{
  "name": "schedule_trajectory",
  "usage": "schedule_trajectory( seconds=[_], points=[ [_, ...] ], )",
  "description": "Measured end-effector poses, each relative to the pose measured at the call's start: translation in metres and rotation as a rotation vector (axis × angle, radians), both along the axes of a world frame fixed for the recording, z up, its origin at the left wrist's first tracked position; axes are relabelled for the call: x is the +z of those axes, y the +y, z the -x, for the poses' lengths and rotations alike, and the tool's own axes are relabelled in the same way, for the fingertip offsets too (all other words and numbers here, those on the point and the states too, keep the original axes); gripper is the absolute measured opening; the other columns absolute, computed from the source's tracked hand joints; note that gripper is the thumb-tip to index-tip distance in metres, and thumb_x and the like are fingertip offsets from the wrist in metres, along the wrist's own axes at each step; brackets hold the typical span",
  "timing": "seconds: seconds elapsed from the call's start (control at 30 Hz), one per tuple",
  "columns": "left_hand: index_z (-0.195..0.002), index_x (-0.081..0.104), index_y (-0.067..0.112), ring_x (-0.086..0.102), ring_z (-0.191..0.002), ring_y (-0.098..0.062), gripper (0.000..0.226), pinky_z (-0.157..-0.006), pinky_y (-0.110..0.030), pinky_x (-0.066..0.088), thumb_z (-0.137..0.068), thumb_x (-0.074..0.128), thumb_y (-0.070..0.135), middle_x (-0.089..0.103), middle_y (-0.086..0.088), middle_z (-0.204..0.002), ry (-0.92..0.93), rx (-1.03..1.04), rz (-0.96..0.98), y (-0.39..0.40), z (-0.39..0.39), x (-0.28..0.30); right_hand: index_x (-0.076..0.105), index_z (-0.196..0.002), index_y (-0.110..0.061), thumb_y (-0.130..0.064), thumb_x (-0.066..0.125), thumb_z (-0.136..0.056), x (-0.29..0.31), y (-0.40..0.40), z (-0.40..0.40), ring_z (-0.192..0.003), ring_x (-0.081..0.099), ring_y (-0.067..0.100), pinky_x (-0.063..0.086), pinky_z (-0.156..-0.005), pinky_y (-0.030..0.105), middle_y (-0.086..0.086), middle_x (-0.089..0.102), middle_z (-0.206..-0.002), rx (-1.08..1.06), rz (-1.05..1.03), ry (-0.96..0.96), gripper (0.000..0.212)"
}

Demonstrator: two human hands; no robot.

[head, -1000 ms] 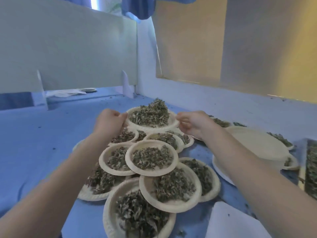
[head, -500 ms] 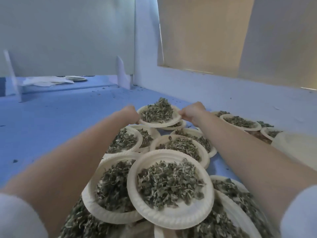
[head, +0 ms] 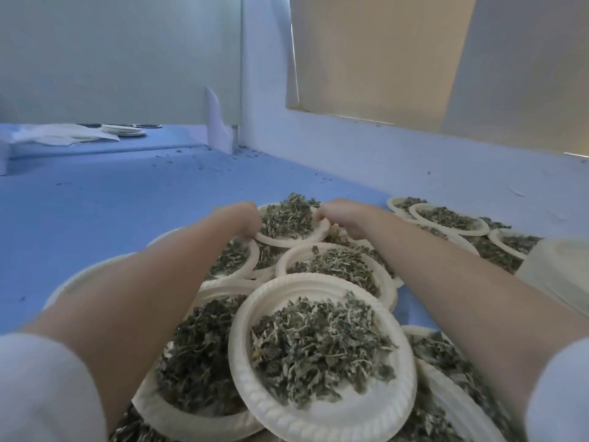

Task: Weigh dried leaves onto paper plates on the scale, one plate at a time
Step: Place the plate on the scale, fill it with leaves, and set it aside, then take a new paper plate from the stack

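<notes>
The biggest thing in view is the near plate (head: 322,362), a white paper plate with a heap of dried leaves (head: 318,342) in its middle. It lies partly on top of other filled plates, likely because so many plates are packed together that they have to overlap. To the left of the near plate, and partly under it, is a darker plate of leaves (head: 197,362). Just behind the near plate sits a middle plate (head: 338,266), also full.

Two bare arms with white sleeves reach out past the near plate, one on each side of it. They go that far because the plate being handled is at the back of the pile.

Well behind the near plate is the far plate (head: 291,232), piled high with leaves. The left hand (head: 245,218) holds its left rim with curled fingers. The right hand (head: 341,216) holds its right rim the same way. Two hands probably keep the floppy plate flat so no leaves slide off. It looks like the person is setting this plate down with the finished ones.

Behind and to the right of the near plate is another group of filled plates (head: 446,218). All of them rest on a blue table (head: 111,199) with leaf crumbs on it. Far behind and to the left lie white papers (head: 63,137). No scale can be seen.
</notes>
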State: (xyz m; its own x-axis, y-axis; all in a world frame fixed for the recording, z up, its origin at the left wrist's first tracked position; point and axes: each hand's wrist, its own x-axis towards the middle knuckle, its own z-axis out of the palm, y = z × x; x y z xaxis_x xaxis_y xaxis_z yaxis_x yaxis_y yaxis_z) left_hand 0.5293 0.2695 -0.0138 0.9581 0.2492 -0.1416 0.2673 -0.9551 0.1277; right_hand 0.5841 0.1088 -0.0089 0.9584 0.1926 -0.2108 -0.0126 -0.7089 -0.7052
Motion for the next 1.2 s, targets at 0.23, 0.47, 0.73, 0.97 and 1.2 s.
schedule_trajectory(
  seconds=[0.23,0.47,0.73,0.97,1.2],
  points=[
    [-0.071,0.033,0.013,0.036,-0.066,-0.019,0.025,-0.067,-0.029,0.033,-0.094,0.038,0.005,0.037,-0.003,-0.071,-0.179,0.095,0.047,-0.004,0.015,0.022,0.036,-0.136,-0.006,-0.017,0.043,-0.099,0.022,-0.013,0.026,-0.141,0.025,0.028,0.027,-0.108,0.041,0.013,0.023,-0.154,0.069,0.017,-0.016,0.038],
    [-0.106,0.061,0.004,0.059,-0.099,-0.029,0.023,-0.074,-0.028,0.044,-0.092,0.044,0.009,0.062,-0.013,-0.111,-0.269,-0.142,0.146,-0.06,0.061,0.069,0.052,-0.111,-0.004,-0.019,0.048,-0.096,0.066,-0.028,0.083,-0.105,0.05,0.027,0.041,-0.082,0.037,0.009,0.048,-0.118,0.164,0.074,-0.093,0.021],
    [-0.075,0.047,0.006,0.054,-0.077,-0.026,0.012,-0.057,-0.024,0.036,-0.087,0.047,0.005,0.05,-0.007,-0.072,-0.335,-0.248,0.311,-0.18,0.119,0.098,0.06,-0.112,0.011,-0.002,0.04,-0.091,0.121,-0.111,0.157,-0.103,0.057,0.025,0.043,-0.078,0.035,0.022,0.061,-0.119,0.24,0.338,-0.31,0.031],
    [-0.082,0.058,0.001,0.06,-0.099,-0.029,0.028,-0.078,-0.035,0.046,-0.088,0.048,0.026,0.064,-0.015,-0.091,-0.297,-0.24,0.268,-0.287,0.132,0.069,0.061,-0.116,0.005,-0.015,0.048,-0.091,0.105,-0.255,0.18,-0.097,0.057,0.028,0.044,-0.073,0.031,0.02,0.062,-0.112,0.074,0.559,-0.352,0.034],
    [-0.064,0.033,0.017,0.041,-0.058,-0.013,0.026,-0.046,-0.022,0.031,-0.085,0.047,0.009,0.043,-0.001,-0.067,-0.234,-0.156,0.38,-0.316,0.124,0.054,0.028,-0.059,-0.021,-0.004,0.046,-0.087,0.078,-0.334,0.181,-0.05,0.028,0.01,0.021,-0.041,0.019,-0.004,0.031,-0.06,-0.127,0.529,-0.261,0.038]
  ],
)
